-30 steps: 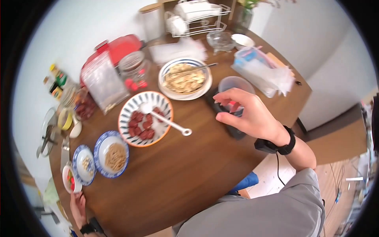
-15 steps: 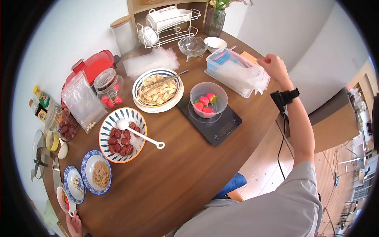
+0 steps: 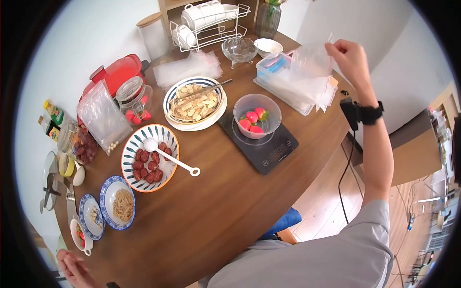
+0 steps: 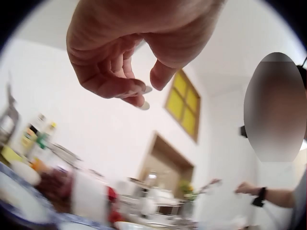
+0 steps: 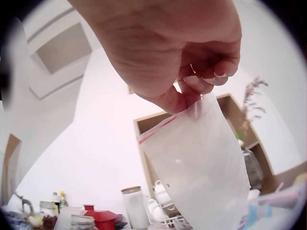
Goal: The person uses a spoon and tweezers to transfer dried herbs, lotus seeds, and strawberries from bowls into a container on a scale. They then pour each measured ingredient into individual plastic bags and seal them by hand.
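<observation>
My right hand (image 3: 352, 60) pinches the top edge of a clear zip bag (image 5: 201, 163) between thumb and fingertips. Its red seal strip shows near the fingers in the right wrist view. The bag hangs over a clear plastic box (image 3: 276, 90) filled with more bags (image 3: 307, 89). At the lower left, my left hand (image 3: 74, 269) is raised with its fingers loosely bent and holds nothing. It is nearest to a small white handled dish (image 3: 88, 248) with red and green pieces. A gap shows between thumb and fingers in the left wrist view.
A black kitchen scale (image 3: 271, 156) bears a clear bowl (image 3: 238, 103) of red, strawberry-like pieces. Left of it stand a bowl of pale slices (image 3: 194, 105), a striped bowl (image 3: 129, 165) with dates and a white spoon (image 3: 180, 164), and two blue-rimmed dishes. A cup rack (image 3: 211, 43) stands behind.
My right hand has moved from over the scale to the plastic box at the back right and lifted a bag. My left hand has let go of the small white dish.
</observation>
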Action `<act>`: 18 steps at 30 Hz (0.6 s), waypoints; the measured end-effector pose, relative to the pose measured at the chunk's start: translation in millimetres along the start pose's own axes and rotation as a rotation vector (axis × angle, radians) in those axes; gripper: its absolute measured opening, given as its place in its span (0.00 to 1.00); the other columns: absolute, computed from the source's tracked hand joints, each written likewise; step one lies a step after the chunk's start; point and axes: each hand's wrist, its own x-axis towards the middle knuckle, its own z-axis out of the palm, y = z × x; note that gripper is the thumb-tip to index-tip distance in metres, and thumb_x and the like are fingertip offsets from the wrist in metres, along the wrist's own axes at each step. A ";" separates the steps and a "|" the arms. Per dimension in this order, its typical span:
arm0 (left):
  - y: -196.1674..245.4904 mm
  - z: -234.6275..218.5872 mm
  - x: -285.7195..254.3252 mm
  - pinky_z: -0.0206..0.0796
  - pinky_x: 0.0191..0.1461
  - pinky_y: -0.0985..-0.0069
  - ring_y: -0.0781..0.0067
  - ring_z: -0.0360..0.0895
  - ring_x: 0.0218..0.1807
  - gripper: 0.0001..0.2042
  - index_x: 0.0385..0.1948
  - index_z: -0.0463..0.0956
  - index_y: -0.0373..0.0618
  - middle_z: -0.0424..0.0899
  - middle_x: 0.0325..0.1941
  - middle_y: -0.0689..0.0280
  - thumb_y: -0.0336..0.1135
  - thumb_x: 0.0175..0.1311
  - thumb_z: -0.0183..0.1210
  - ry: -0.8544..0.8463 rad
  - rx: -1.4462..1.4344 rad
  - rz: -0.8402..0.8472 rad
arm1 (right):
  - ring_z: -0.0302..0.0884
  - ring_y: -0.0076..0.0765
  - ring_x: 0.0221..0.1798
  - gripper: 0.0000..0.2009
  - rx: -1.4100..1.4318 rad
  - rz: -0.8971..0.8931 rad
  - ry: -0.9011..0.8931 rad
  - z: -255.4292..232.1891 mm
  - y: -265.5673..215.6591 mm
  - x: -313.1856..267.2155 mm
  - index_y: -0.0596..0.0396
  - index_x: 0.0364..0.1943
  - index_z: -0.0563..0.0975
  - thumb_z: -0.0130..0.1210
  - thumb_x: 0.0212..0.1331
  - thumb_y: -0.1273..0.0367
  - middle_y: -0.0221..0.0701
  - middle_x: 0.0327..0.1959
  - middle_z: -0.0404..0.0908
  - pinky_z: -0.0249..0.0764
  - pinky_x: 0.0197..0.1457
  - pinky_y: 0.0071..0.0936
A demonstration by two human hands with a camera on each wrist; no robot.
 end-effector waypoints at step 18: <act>130.9 266.7 -68.2 0.29 0.72 0.36 0.39 0.33 0.77 0.68 0.73 0.36 0.44 0.35 0.76 0.42 0.45 0.27 0.80 -0.870 -0.716 0.524 | 0.58 0.30 0.19 0.09 0.509 -0.562 -0.429 -33.1 -160.3 -129.1 0.56 0.13 0.72 0.61 0.43 0.76 0.26 0.14 0.63 0.51 0.22 0.29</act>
